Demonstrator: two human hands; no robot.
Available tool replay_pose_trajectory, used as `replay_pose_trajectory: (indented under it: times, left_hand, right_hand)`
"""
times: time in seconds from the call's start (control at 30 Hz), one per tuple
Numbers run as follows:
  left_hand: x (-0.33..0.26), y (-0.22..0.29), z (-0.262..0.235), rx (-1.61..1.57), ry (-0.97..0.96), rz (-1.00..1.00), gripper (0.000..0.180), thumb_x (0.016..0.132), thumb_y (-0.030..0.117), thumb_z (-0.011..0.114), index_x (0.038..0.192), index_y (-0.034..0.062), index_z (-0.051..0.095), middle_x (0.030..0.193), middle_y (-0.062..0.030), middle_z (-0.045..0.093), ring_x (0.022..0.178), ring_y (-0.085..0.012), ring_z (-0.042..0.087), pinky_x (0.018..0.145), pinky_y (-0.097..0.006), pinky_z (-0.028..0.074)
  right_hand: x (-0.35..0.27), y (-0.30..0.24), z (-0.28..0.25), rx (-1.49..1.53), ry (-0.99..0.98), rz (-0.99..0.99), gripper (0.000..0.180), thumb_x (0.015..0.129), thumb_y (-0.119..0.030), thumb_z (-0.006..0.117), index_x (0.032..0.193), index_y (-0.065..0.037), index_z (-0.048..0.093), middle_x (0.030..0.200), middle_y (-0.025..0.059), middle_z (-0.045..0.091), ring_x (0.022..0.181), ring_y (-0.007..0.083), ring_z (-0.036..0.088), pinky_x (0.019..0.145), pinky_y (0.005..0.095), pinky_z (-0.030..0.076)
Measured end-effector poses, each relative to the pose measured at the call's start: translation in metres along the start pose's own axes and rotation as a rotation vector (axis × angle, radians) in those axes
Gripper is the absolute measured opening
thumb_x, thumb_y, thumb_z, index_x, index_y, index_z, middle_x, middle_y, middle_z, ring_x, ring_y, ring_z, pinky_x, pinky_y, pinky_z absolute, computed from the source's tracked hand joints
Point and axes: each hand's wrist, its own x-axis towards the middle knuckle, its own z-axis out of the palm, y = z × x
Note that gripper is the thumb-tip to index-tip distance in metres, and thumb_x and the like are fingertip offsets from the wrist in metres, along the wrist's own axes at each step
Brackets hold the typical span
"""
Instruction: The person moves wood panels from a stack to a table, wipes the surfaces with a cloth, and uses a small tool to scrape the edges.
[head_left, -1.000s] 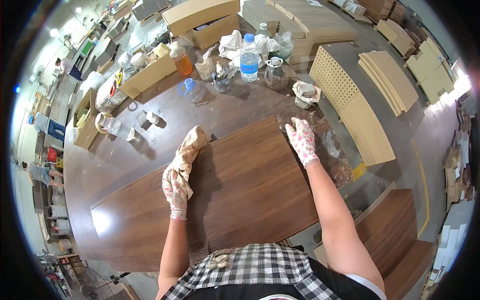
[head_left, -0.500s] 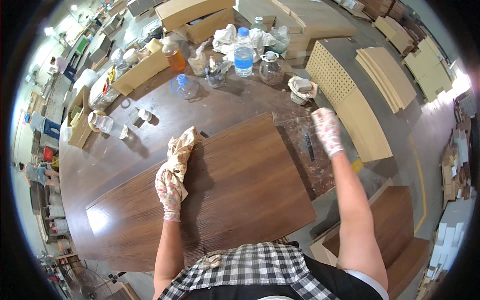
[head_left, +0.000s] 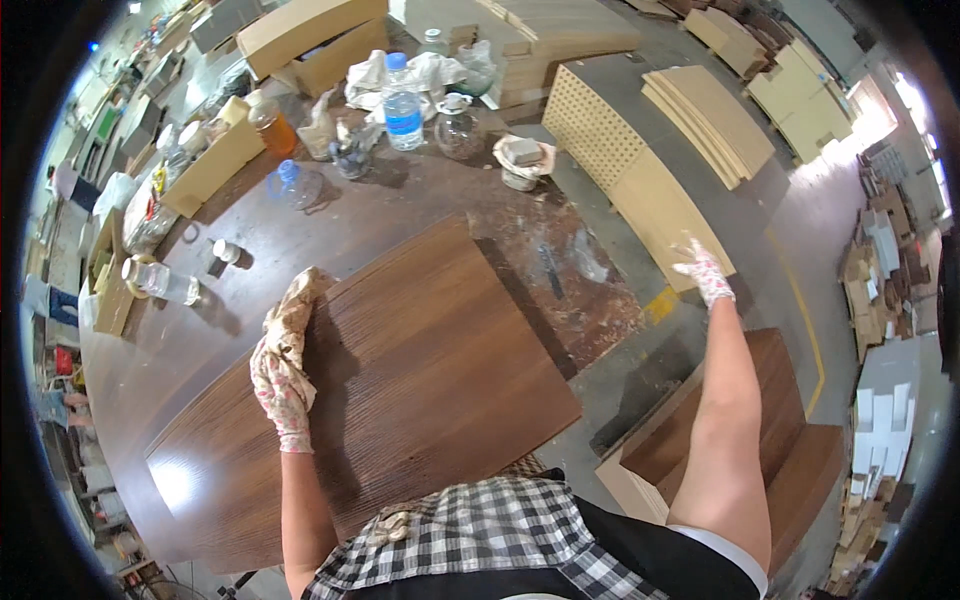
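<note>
My left hand [head_left: 282, 398], in a white glove with pink print, is closed on a stained cream cloth [head_left: 291, 306]. It presses the cloth near the far left edge of a dark brown wood-grain board [head_left: 450, 345], which lies on the brown worktable [head_left: 370, 225]. My right hand [head_left: 707, 274], in a matching glove, reaches out beyond the table's right side with its fingers spread and nothing in it. Behind it stands a tall pale panel [head_left: 640, 215], partly perforated; I cannot tell if they touch. A crumpled clear plastic piece [head_left: 590, 258] and a dark narrow strip [head_left: 550, 270] lie on the table's right corner.
Along the table's far side stand a water bottle [head_left: 403, 105], a glass jar [head_left: 459, 128], an amber-filled bottle [head_left: 270, 125] and a cloth-topped pot [head_left: 522, 162]. A clear bottle [head_left: 160, 281] lies at left. Brown boards [head_left: 745, 420] are stacked low on my right.
My right hand has swung right, away from the table, and its fingers have spread. The clear plastic piece has come into view. My left hand stays on the cloth; the whole view has turned right.
</note>
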Motion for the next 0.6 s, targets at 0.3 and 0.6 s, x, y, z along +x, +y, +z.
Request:
replay_pose_trajectory:
  times: [0.3,0.6]
  left_hand:
    - [0.002,-0.025,0.002,-0.057,-0.043,-0.056,0.039,0.092,0.025,0.048,0.121,-0.0015,0.049,0.117,-0.0108,0.054,0.108,-0.0187,0.051,0.094,-0.032,0.038]
    - [0.0,-0.01,0.015,-0.159,-0.008,-0.085,0.029,0.093,0.018,0.048,0.114,-0.0026,0.054,0.113,-0.0093,0.056,0.104,-0.0181,0.052,0.093,-0.031,0.039]
  right_hand:
    - [-0.004,-0.044,-0.018,0.132,-0.255,0.287,0.05,0.077,-0.008,0.059,0.127,-0.006,0.051,0.106,0.0109,0.065,0.104,0.0192,0.059,0.09,0.0294,0.044]
    - [-0.049,-0.05,0.019,0.129,-0.462,0.123,0.04,0.087,-0.017,0.056,0.125,-0.006,0.052,0.122,0.0097,0.057,0.115,0.018,0.051,0.099,0.0299,0.037]
